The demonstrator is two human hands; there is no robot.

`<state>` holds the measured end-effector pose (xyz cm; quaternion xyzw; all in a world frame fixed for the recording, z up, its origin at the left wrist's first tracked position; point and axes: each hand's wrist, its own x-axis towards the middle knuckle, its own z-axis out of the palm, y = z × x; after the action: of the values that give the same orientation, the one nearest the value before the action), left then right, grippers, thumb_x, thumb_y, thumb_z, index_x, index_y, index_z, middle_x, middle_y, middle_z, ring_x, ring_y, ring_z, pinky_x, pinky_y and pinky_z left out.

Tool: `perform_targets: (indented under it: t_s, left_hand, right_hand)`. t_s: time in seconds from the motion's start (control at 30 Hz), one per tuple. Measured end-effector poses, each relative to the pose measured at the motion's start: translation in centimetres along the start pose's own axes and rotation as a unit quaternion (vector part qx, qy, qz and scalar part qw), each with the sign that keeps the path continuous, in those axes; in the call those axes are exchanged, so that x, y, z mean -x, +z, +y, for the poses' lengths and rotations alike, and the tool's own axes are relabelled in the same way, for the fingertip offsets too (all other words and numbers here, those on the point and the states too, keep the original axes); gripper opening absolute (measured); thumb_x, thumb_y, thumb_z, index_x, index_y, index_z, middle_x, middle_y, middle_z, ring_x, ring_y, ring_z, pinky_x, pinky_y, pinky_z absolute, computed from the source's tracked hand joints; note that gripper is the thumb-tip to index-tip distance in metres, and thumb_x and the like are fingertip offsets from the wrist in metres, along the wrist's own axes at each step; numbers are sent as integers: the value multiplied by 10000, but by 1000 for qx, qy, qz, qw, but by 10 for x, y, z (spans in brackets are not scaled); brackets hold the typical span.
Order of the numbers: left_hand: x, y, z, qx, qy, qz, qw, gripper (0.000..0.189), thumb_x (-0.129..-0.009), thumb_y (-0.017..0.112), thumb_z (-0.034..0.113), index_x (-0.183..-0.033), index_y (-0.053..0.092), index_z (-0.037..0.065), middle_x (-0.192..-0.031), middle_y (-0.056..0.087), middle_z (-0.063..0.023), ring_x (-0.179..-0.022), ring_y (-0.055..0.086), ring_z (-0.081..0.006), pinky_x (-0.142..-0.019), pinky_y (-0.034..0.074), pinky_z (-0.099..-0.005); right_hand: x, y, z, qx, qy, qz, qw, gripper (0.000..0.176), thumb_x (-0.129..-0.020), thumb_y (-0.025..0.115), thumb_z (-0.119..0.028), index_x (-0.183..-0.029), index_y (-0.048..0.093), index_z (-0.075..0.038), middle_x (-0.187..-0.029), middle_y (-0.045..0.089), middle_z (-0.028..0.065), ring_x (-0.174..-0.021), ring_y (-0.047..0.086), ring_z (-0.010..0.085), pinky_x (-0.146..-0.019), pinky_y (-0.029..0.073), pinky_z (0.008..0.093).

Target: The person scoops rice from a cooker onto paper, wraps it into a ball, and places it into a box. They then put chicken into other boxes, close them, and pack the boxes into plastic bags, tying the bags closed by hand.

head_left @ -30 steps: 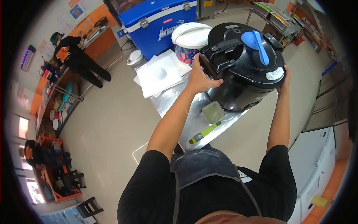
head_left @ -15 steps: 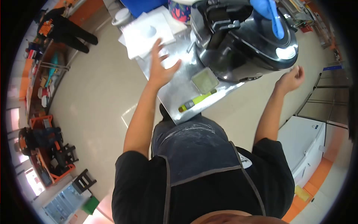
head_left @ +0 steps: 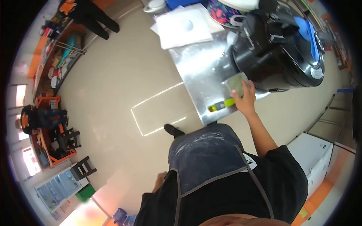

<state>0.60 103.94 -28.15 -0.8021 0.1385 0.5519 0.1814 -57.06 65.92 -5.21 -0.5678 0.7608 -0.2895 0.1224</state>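
1. Right hand, bare: thumb and fingers parted and bent over the near, right-hand side of the tub in item 2, touching it; whether they are closed on it cannot be told.
2. Square tub of clear plastic, greenish within: on the metal table, just beside the base of the cooker in item 6.
3. Left hand, bare: low at the person's side, well apart from the table, partly hidden by the sleeve; open or closed, cannot tell.
4. Slim lime-green implement with a grey middle section: flat near the table's near edge, between tub and person, its right end near the right hand.
5. Shiny silver metal table: bearing items 2, 4, 6 and 8.
6. Large, glossy black, rounded cooker: upright, lid down.
7. Blue plastic long-handled utensil: resting on the cooker's lid.
8. Flat white square sheets: overlapping at the table's far left.
9. Dark floral-patterned pot with a white top: beyond the cooker, near the sheets.
10. Dark blue-grey apron: worn by the person, whitish smears across it.
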Motion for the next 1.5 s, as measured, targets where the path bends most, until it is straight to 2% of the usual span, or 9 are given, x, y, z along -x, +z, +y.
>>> perform_targets:
  t_s: [0.23, 0.43, 0.5, 0.73, 0.77, 0.93, 1.0, 1.27, 1.5]
  left_hand:
    - [-47, -27, -11, 372, 221, -36, 901, 291, -865, 590, 213, -1059, 637, 2, -832, 644, -134, -725, 634, -220, -562, 501, -359]
    - [-76, -33, -33, 488, 78, 84, 866, 483, -833, 585, 109, -1287, 519, -42, -998, 660, -169, -798, 653, -239, -594, 522, -361]
    - [-83, -44, -44, 479, 73, 77, 872, 418, -829, 578, 112, -1221, 563, -33, -955, 665, -155, -788, 652, -232, -589, 522, -367]
    - [-69, -135, -43, 31, 141, 64, 988, 226, -794, 665, 167, -966, 645, 21, -857, 689, -137, -850, 678, -272, -702, 540, -403]
    - [-64, -158, -30, -295, 277, 122, 906, 238, -782, 700, 196, -943, 645, 30, -875, 696, -154, -873, 680, -302, -741, 539, -413]
    - [-96, -258, 75, -335, 386, 199, 836, 256, -796, 708, 189, -976, 635, 22, -881, 698, -154, -839, 683, -298, -737, 541, -388]
    - [-105, -299, 145, 335, 150, 26, 930, 264, -858, 662, 243, -992, 603, 23, -930, 657, -118, -860, 657, -258, -724, 556, -404]
    - [-68, -478, 361, 78, 432, 257, 861, 350, -879, 608, 185, -1191, 582, 29, -831, 670, -125, -684, 629, -185, -619, 523, -323]
    - [-80, -546, 441, 253, 360, 181, 880, 366, -859, 599, 171, -1193, 578, 22, -805, 654, -108, -660, 638, -182, -606, 545, -335]
  right_hand:
    - [-4, 45, -73, 226, -55, 91, 968, 630, -880, 640, -421, -1393, 473, -96, -1505, 314, 263, -1388, 314, 433, -1104, 246, 579]
    - [-12, 135, -196, 316, -33, -130, 939, 508, -901, 602, -382, -1317, 578, -92, -1418, 451, 250, -1302, 450, 404, -1071, 340, 533]
    - [-37, 167, -180, 312, 19, -353, 882, 441, -895, 607, -333, -1213, 621, -28, -1332, 541, 229, -1236, 521, 369, -1004, 446, 447]
    - [-34, 199, -176, 396, -10, -186, 899, 184, -867, 573, -128, -863, 745, -62, -899, 723, 137, -903, 698, 317, -815, 542, 418]
    - [-37, 207, -172, 393, -9, -191, 900, 184, -867, 573, -128, -863, 745, -62, -899, 723, 137, -903, 698, 317, -815, 542, 418]
    - [-43, 223, -165, 467, 71, -212, 856, 212, -889, 553, -147, -913, 737, -45, -995, 720, 153, -910, 707, 272, -809, 565, 383]
    - [-44, 226, -164, 476, 87, -237, 843, 220, -898, 548, -144, -948, 733, -36, -1055, 708, 160, -948, 702, 267, -818, 568, 390]
    - [-120, 232, -244, 426, -25, -561, 710, 275, -842, 614, -151, -1074, 709, -37, -1169, 666, 200, -1131, 637, 323, -920, 530, 446]
    - [-217, 311, -355, 171, -73, -352, 917, 288, -849, 627, -233, -1018, 682, -7, -975, 679, 244, -979, 644, 386, -884, 508, 464]
